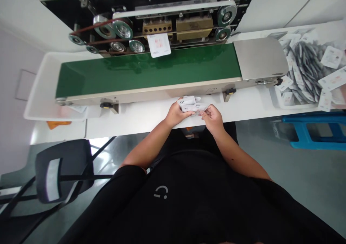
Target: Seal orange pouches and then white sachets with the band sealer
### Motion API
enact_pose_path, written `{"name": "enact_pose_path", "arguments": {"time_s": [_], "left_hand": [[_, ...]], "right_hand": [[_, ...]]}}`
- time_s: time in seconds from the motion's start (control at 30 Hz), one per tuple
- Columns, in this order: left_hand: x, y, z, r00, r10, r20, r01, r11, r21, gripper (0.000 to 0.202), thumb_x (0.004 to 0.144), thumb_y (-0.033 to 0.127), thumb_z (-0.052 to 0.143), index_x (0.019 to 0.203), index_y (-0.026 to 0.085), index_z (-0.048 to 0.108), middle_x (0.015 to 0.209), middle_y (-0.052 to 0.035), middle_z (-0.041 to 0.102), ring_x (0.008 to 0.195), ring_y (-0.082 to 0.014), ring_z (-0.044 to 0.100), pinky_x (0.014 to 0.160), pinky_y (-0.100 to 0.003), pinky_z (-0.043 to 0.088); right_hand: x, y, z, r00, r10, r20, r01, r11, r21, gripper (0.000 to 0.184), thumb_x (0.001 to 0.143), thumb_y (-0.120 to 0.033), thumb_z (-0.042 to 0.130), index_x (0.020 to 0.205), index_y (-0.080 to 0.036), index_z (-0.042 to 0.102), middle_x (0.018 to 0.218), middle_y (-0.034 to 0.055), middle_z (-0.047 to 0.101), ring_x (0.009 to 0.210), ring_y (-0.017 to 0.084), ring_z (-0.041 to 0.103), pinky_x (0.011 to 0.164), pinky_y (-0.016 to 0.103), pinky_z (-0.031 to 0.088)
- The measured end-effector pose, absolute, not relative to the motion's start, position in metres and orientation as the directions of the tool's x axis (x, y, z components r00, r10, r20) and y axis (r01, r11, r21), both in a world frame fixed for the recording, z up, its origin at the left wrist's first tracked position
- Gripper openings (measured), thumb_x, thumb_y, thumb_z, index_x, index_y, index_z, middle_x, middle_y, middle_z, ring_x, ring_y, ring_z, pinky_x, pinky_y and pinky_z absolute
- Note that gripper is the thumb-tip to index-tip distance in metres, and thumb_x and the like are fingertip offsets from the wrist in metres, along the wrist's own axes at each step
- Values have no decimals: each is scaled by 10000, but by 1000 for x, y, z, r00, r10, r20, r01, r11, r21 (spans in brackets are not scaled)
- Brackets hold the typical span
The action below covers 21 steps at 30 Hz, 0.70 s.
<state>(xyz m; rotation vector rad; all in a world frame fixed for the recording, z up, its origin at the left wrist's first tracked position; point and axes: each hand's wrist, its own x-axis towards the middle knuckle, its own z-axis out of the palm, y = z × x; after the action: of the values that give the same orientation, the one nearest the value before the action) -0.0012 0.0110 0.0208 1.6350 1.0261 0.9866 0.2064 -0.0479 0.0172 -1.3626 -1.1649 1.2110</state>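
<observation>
Left hand (176, 114) and right hand (213, 119) are both pinching a few white sachets (189, 105), held just over the white table (135, 118) right in front of the green conveyor belt (148, 69). 1 more sachet (159, 45) sits at the belt's far edge, and a tray (275, 100) full of them is off to the right.

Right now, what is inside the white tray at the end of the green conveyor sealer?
White printed sachets and narrow grey packets lie heaped in the white tray; the heap covers the tray's floor, so it cannot be seen.
</observation>
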Motion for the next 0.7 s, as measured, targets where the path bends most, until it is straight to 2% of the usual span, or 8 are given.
{"name": "enact_pose_path", "arguments": {"time_s": [0.17,0.37,0.5,0.7], "left_hand": [[-2,13,20,342,928,148,182,-220,958,576,771,545,874,1180,167,726,1215,-146,739,1156,-312,706,1050,-441,539],[-2,14,16,331,934,135,207,-211,955,565,771,528,879,1190,181,727,1227,-149,726,1170,-329,700,1038,-463,539],[-3,15,15,334,933,131,207,-209,956,562,775,535,875,1185,179,728,1206,-145,735,1143,-323,711,1030,-461,546],[-2,14,20,348,929,125,206,-206,957,563,776,535,872,1189,182,726,1177,-132,745,1117,-318,734,1002,-441,574]], "right_hand": [[212,-42,42,192,981,-26,-131,-1,-991,361,934,-546,704,1051,-235,563,855,16,695,613,119,646,566,261,552],[271,18,120,250,964,93,-199,145,-969,261,849,-261,838,1046,-219,673,851,13,722,615,96,638,577,239,581],[316,75,151,298,955,18,-189,77,-979,126,895,-75,753,992,-143,709,752,21,706,573,50,601,571,188,553],[320,112,173,313,942,-125,-140,-84,-987,137,980,33,575,990,-68,667,724,22,696,602,24,640,659,199,560]]}}
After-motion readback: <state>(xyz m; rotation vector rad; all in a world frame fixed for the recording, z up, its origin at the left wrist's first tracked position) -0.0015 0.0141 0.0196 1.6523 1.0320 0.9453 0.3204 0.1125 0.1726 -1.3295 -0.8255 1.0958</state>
